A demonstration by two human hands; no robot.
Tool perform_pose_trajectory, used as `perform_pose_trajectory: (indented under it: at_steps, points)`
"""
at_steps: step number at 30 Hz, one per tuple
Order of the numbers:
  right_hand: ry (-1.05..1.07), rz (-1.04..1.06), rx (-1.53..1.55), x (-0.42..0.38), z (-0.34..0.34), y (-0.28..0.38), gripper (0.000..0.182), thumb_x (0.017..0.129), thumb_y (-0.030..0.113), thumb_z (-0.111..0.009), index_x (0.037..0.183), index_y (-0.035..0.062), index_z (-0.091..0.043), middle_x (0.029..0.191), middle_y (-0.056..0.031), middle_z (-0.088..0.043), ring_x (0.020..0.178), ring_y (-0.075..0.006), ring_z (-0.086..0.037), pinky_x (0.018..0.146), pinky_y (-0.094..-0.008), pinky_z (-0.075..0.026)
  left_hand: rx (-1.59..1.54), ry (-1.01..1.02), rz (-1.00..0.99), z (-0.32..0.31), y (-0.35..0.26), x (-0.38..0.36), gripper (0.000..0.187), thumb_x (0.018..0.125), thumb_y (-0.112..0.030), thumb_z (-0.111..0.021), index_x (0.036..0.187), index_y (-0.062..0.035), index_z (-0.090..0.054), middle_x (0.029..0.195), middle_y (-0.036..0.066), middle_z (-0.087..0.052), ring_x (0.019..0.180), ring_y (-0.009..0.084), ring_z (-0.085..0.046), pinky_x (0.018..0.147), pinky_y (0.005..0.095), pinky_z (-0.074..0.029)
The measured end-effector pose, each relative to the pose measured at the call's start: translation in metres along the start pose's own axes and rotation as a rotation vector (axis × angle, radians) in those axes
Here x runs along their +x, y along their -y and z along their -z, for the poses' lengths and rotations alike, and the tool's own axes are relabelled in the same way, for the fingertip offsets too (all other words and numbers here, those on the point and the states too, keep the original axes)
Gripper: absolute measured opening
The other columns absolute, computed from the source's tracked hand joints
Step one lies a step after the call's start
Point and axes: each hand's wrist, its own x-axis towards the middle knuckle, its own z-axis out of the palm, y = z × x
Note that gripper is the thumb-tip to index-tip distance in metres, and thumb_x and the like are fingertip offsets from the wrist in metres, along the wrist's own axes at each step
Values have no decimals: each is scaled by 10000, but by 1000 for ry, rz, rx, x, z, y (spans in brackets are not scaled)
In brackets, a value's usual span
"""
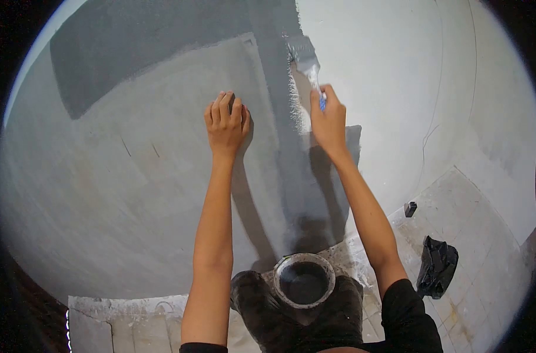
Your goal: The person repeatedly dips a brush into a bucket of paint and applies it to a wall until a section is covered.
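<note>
My right hand (328, 120) is closed round the handle of a wide paintbrush (305, 56), whose grey-coated bristles touch the wall at the ragged border between dark grey paint (282, 65) and the white wall (374, 65). To its left, my left hand (225, 123) rests against the lighter grey wall area (162, 141), its fingers bent and slightly apart. No held thing can be made out in it. Below both hands, a round tub (278, 294) with a paint-smeared rim sits between my knees, dark grey paint inside.
A crumpled black plastic bag (437, 267) lies on the tiled floor (474, 235) at the right. Near the wall's foot stands a small black box-like object (410, 209). White paint smears mark the floor edge. Thin cracks or lines run down the white wall.
</note>
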Motion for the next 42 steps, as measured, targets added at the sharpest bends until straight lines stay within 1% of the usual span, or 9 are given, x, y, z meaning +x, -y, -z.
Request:
perform_pose_trajectory:
  at_steps: [4,7,13,25,28,34,36,40,42]
  points:
    - [-28,118,-14,54,-4,18,373,1067,325,-594,1083,-37,-681,770,-294,-700,768,-449,-737,695,-505,-531,-7,6,10,1,-1,1,274,975,-245,-717,1217,-126,-673,1373,63,-646,1346,268,-573,1131,480,-425]
    - [-41,130,-22,80,-10,31,420,1062,351,-584,1126,-49,-696,868,-320,-729,874,-483,-744,787,-527,-557,-10,4,14,1,-1,0,274,976,-243,-717,1218,-123,-671,1374,61,-645,1348,266,-571,1132,480,-424]
    - [-75,129,-132,101,-27,33,465,1053,371,-572,1178,-57,-705,949,-335,-744,943,-529,-727,863,-553,-565,-13,15,21,2,-2,0,273,978,-246,-714,1215,-118,-670,1377,61,-643,1354,272,-568,1136,485,-422]
    - [39,-162,-44,-45,-8,-21,355,1062,312,-588,1076,-30,-685,726,-268,-696,703,-442,-721,671,-518,-528,-15,0,6,0,-1,0,253,974,-248,-712,1189,-122,-671,1362,64,-654,1344,275,-582,1116,478,-433]
    - [11,-139,-2,-31,-7,-6,360,1066,313,-589,1072,-35,-682,702,-256,-685,675,-414,-711,654,-496,-516,-13,-6,6,-1,0,0,250,974,-251,-713,1186,-125,-673,1361,58,-657,1344,270,-584,1112,477,-433]
    - [-76,70,-51,44,-19,23,372,1064,317,-583,1098,-38,-690,771,-296,-711,776,-476,-731,725,-534,-543,-7,-8,9,-1,0,1,250,971,-249,-715,1184,-128,-670,1358,55,-661,1336,268,-591,1107,480,-434]
    - [-109,120,-106,50,-29,7,369,1066,321,-580,1074,-28,-699,762,-265,-709,723,-445,-710,689,-506,-520,-13,-11,11,-1,0,1,250,969,-244,-718,1184,-128,-668,1358,57,-661,1333,269,-592,1107,482,-434]
    - [-64,75,-137,10,-34,-27,353,1071,303,-571,1072,-27,-696,788,-286,-704,764,-479,-702,680,-511,-505,-28,-11,12,-1,0,0,250,968,-234,-721,1186,-125,-667,1359,61,-661,1330,273,-593,1108,481,-433]
    - [-14,1,-128,-23,-27,-39,336,1075,290,-574,1081,-26,-690,755,-262,-686,710,-416,-699,657,-481,-494,-27,-13,13,-1,0,0,250,971,-234,-720,1189,-123,-668,1360,63,-660,1331,276,-592,1110,479,-433]
